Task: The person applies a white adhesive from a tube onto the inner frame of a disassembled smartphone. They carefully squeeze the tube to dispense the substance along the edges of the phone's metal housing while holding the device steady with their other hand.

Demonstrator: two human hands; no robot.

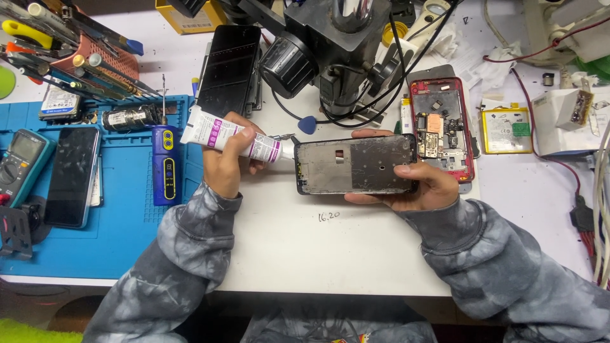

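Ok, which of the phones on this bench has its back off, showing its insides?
The red-framed phone right of the microscope; the others show dark panels.

Phone frame [356, 164] centre of bench [305, 248], between both hands | glue tube [232, 135] at its left end | opened phone [441, 124] behind-right, battery [506, 130] further right | mat [121, 209] with multimeter [20, 159] far left | microscope [330, 44] behind
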